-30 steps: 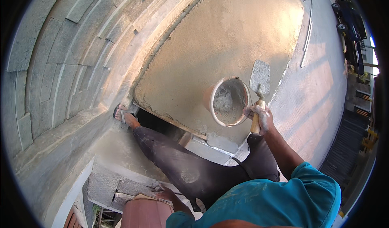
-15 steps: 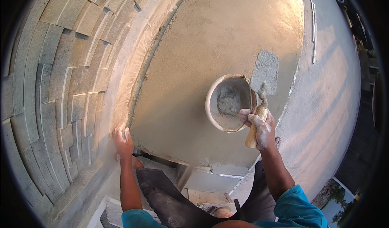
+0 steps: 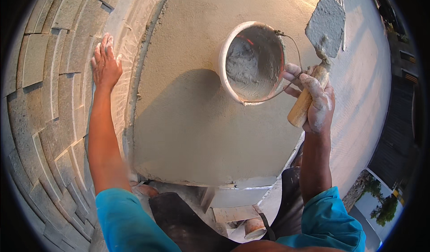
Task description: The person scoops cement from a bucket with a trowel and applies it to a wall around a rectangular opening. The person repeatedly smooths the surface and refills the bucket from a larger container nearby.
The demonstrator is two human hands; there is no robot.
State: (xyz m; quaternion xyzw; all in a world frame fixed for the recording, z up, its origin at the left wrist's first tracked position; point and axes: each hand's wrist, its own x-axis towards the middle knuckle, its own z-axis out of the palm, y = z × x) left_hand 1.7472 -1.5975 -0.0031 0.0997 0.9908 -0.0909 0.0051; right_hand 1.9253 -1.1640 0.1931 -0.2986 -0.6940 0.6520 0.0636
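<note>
My right hand (image 3: 320, 100) grips a trowel (image 3: 326, 27) by its wooden handle; grey mortar coats the blade, which points away from me. The same hand's fingers are hooked round the wire handle of a bucket (image 3: 222, 75). Wet grey mortar (image 3: 242, 61) lies inside the bucket. It appears raised off the smooth cement surface (image 3: 179, 149), with its shadow falling at lower left. Over on the left, my left hand (image 3: 106, 64) lies with fingers stretched out against the pale band at the foot of the stone-clad wall (image 3: 38, 59), holding nothing.
A narrow groove (image 3: 142, 57) runs between the cement surface and the wall. Below its near edge, a board (image 3: 235, 213) and a small mortar-stained container (image 3: 254, 228) sit between my legs. Pale paving (image 3: 360, 86) stretches along the right.
My left hand has moved forward along the wall. My right hand has risen forward and to the right with the trowel, and the bucket has come up with it and looks larger.
</note>
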